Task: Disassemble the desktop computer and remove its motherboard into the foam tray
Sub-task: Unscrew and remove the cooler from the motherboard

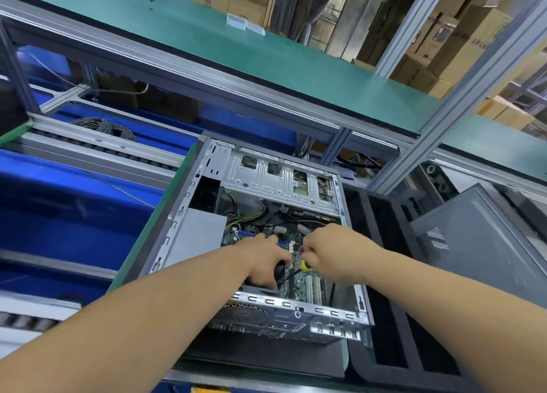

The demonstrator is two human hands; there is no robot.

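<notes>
Bright, even overhead light, no hard shadows. Soft glare on the silver drive cage [281,179] at frame centre and on the aluminium rails [183,67] upper left. Strong wide-angle bending at the edges; straight posts lean and curve. Motion blur smears lower left and the cardboard boxes [461,37] upper right. Centre fairly sharp; case interior dimmer, lightly shaded.

No text can be read
</notes>
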